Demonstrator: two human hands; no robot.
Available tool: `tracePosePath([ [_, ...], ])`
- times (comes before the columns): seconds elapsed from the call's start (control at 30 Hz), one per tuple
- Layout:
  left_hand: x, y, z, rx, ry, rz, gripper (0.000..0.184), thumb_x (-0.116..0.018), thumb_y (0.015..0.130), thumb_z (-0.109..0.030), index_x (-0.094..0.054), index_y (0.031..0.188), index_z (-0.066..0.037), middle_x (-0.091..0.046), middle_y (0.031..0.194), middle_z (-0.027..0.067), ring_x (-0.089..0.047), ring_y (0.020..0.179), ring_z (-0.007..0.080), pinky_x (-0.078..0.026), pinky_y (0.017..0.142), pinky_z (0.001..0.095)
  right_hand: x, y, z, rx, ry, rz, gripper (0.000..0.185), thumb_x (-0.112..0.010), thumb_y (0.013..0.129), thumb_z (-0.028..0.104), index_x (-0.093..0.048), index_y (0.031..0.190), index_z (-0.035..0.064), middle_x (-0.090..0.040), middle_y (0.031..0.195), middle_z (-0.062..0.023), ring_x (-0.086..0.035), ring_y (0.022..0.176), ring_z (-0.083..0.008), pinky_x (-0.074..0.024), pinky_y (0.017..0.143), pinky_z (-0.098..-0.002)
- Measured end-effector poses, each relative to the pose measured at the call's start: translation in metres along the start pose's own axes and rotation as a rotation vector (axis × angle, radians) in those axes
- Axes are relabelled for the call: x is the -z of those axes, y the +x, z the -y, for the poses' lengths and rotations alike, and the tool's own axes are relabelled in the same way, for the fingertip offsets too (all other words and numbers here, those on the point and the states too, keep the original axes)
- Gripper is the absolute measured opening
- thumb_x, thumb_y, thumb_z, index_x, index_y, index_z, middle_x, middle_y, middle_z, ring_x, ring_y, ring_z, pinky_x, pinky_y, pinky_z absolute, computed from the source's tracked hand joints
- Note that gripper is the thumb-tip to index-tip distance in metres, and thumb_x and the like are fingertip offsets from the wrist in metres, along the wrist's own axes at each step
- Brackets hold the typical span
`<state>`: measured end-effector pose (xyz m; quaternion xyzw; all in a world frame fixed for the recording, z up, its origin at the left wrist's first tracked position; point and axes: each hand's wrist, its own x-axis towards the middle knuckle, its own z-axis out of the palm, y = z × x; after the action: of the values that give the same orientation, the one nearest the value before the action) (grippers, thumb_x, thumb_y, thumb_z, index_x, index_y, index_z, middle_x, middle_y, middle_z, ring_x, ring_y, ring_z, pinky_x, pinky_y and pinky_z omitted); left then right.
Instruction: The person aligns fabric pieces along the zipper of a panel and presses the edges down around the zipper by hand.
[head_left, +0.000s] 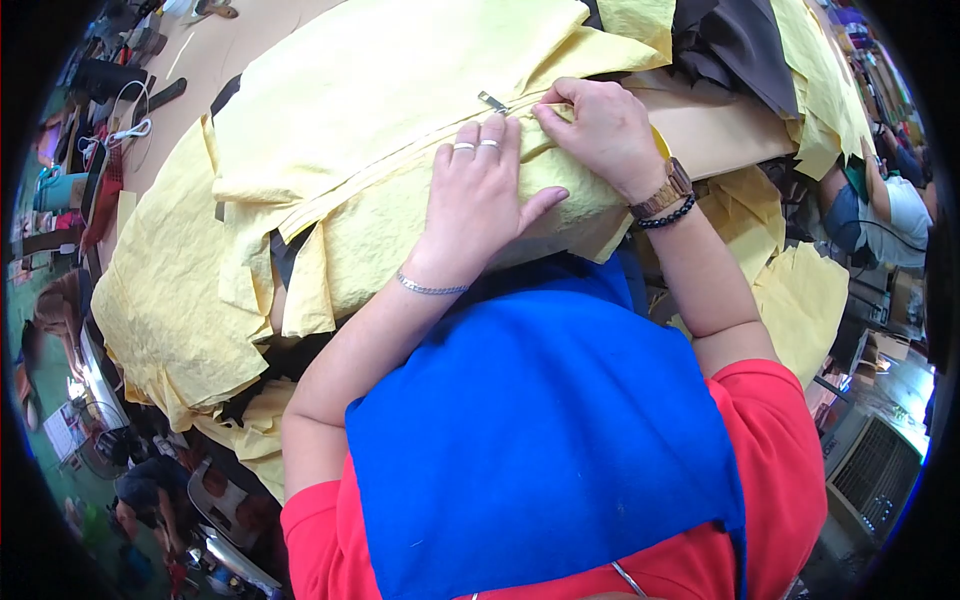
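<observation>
A large piece of yellow fabric (340, 110) lies spread over the work surface, with a zipper (390, 163) running diagonally across it. The metal zipper pull (491, 101) sticks up just beyond my left fingertips. My left hand (478, 185) rests flat on the fabric beside the zipper, fingers stretched out and thumb spread. With thumb and index finger together, my right hand (605, 130) pinches the zipper near its right end, close to the pull. The rest of the right fingers are curled, and the exact grip is partly hidden.
Dark fabric (735, 50) and more yellow pieces (825, 90) lie at the upper right. Yellow fabric hangs over the near edge. A white cable (135, 130) and tools sit at the left. Other people (155, 495) work at lower left and far right.
</observation>
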<state>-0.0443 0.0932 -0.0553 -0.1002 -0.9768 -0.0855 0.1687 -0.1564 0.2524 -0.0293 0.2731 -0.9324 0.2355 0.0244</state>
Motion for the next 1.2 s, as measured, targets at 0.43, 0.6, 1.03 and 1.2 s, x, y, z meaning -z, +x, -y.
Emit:
tracePosePath([
  [0.43, -0.001, 0.011, -0.007, 0.01, -0.073, 0.092, 0.092, -0.054, 0.09, -0.074, -0.055, 0.141, 0.002, -0.059, 0.135, 0.0189, -0.055, 0.125, 0.0342, -0.044, 0.103, 0.0455, 0.023, -0.007, -0.032, 0.049, 0.224, 0.033, 0.028, -0.073, 0.092, 0.032, -0.077, 0.099, 0.0053, -0.074, 0.09, -0.0159, -0.072, 0.085, -0.0324, -0.0565, 0.077, -0.0399],
  [0.6, 0.001, 0.013, -0.007, 0.001, -0.05, 0.101, 0.094, -0.052, 0.089, -0.077, -0.054, 0.144, -0.001, -0.058, 0.136, 0.0176, -0.054, 0.125, 0.0329, -0.044, 0.101, 0.0446, 0.02, 0.001, -0.033, -0.004, 0.227, 0.038, 0.026, -0.072, 0.092, 0.031, -0.079, 0.098, 0.0058, -0.075, 0.09, -0.0156, -0.072, 0.084, -0.032, -0.0566, 0.078, -0.0403],
  [1.03, -0.001, 0.018, -0.008, -0.007, -0.008, 0.104, 0.092, -0.051, 0.089, -0.077, -0.057, 0.141, -0.002, -0.06, 0.131, 0.0163, -0.057, 0.119, 0.0303, -0.045, 0.095, 0.0423, 0.014, 0.004, -0.031, -0.038, 0.132, 0.04, 0.025, -0.074, 0.09, 0.028, -0.076, 0.095, 0.0032, -0.074, 0.085, -0.014, -0.072, 0.075, -0.0266, -0.0552, 0.071, -0.0353],
  [1.2, -0.003, 0.026, -0.01, -0.019, -0.035, 0.086, 0.09, -0.052, 0.089, -0.076, -0.058, 0.139, -0.002, -0.061, 0.13, 0.0165, -0.058, 0.117, 0.031, -0.046, 0.093, 0.0428, 0.009, 0.002, -0.024, -0.048, 0.073, 0.01, 0.023, -0.074, 0.09, 0.028, -0.076, 0.094, 0.0051, -0.074, 0.085, -0.014, -0.071, 0.074, -0.0274, -0.0551, 0.071, -0.0354],
])
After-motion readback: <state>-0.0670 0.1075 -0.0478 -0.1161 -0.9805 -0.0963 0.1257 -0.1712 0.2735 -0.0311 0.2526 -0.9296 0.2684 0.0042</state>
